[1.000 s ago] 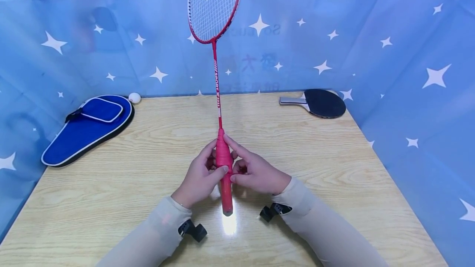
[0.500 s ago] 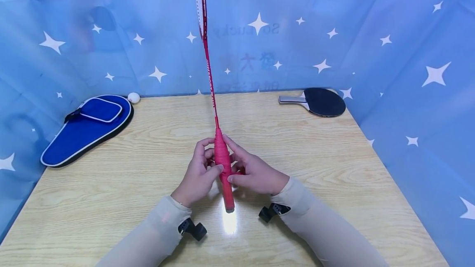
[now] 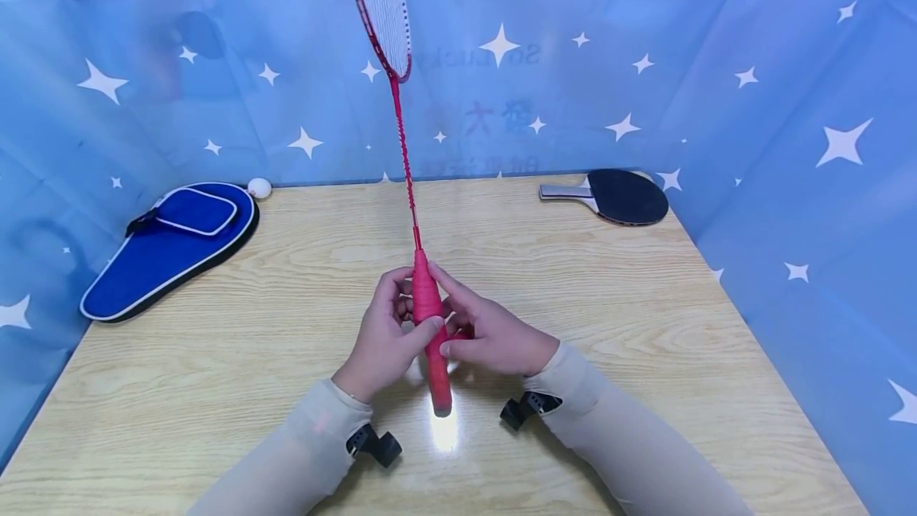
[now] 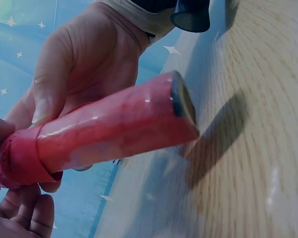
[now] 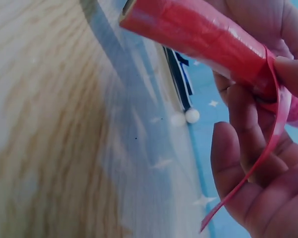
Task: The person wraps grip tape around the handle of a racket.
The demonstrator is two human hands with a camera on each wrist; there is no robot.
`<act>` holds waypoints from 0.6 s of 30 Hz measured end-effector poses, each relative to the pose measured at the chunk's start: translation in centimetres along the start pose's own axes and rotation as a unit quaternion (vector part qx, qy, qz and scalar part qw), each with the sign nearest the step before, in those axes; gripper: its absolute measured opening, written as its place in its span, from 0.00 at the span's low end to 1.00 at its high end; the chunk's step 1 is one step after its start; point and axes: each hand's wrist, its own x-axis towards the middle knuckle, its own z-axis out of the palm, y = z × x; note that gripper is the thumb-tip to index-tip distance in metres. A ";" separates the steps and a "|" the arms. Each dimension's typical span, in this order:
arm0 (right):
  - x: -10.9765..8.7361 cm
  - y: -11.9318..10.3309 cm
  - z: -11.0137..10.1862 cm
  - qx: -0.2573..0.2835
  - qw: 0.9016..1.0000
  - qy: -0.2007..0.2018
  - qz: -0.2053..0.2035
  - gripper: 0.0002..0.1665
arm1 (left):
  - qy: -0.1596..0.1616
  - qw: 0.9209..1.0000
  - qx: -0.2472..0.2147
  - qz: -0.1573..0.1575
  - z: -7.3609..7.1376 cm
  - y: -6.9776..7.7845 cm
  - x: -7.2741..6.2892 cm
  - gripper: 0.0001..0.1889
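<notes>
A badminton racket (image 3: 406,158) is held with its head pointing up and away and the handle end towards me. Red grip tape (image 3: 427,293) wraps the upper handle; in the right wrist view a loose end of the grip tape (image 5: 260,161) hangs across the fingers. My left hand (image 3: 387,337) holds the handle from the left, thumb on top. From the right, my right hand (image 3: 494,333) pinches the tape at the handle, thumb low and index finger stretched up along it. The bare lower handle (image 4: 114,124) shows a dark end cap in the left wrist view.
A blue paddle case (image 3: 168,253) lies at the table's left, with a white ball (image 3: 259,188) beside its upper end. A black table tennis paddle (image 3: 625,197) lies at the back right. Blue star-patterned cloth (image 3: 559,86) stands behind the wooden table (image 3: 609,293).
The racket turned about its shaft: its face went from broad to edge-on and now shows at a slant. The head shifted left. Both hands stay at the handle.
</notes>
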 end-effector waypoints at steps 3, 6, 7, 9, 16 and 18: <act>-0.1 0.3 -0.1 0.017 1.000 -0.002 0.001 0.65 | 0.009 1.000 -0.022 0.018 0.2 0.1 0.0 0.35; 0.0 0.5 -0.2 0.048 0.999 -0.009 0.007 0.64 | 0.012 0.999 -0.039 0.030 0.2 0.1 -0.1 0.34; 0.0 0.5 -0.2 0.060 0.998 -0.013 0.011 0.65 | 0.011 0.999 -0.042 0.031 0.2 0.1 -0.1 0.34; -0.1 0.5 -0.2 0.081 0.996 -0.020 0.014 0.65 | 0.008 0.998 -0.047 0.036 0.2 0.0 0.0 0.34; 0.0 0.4 -0.1 0.076 0.997 -0.014 0.006 0.67 | -0.010 0.999 -0.029 0.033 -0.2 0.0 0.1 0.40; 0.0 0.3 -0.1 0.059 0.998 -0.005 0.006 0.67 | -0.008 1.000 -0.007 0.021 -0.2 0.2 0.1 0.43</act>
